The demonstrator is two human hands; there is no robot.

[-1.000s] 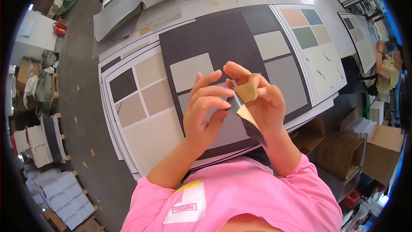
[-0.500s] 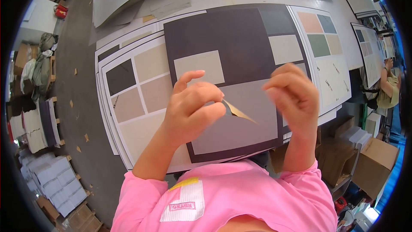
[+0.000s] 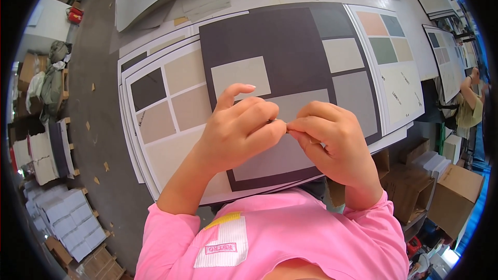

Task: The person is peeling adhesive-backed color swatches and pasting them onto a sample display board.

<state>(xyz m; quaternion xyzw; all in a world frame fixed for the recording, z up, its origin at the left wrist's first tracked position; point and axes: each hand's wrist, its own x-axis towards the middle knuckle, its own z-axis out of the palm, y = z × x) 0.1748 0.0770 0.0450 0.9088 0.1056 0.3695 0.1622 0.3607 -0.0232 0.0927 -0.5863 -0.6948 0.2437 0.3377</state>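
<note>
My left hand [image 3: 236, 129] and my right hand [image 3: 332, 137] meet fingertip to fingertip above the board, both closed in a pinch. Between them is a thin tan slip [image 3: 314, 141], mostly hidden by my fingers; its material is hard to make out. The left index finger is raised, away from the pinch. Below my hands lies a large dark board [image 3: 259, 36] bearing grey and cream rectangles, such as a cream panel [image 3: 240, 75]. It overlaps a white sample board [image 3: 174, 85] with black and beige squares on the left.
Right of the dark board, another white board [image 3: 402, 80] carries pink, blue, green and beige squares. Grey sheets [image 3: 148, 2] are stacked at the table's far left. Cardboard boxes [image 3: 456, 192] stand low on the right. A co-worker's arm [image 3: 468, 93] shows at the far right.
My right hand has come down and left to meet the left hand and now pinches the slip. The slip, earlier sticking out from my left fingers, is mostly covered.
</note>
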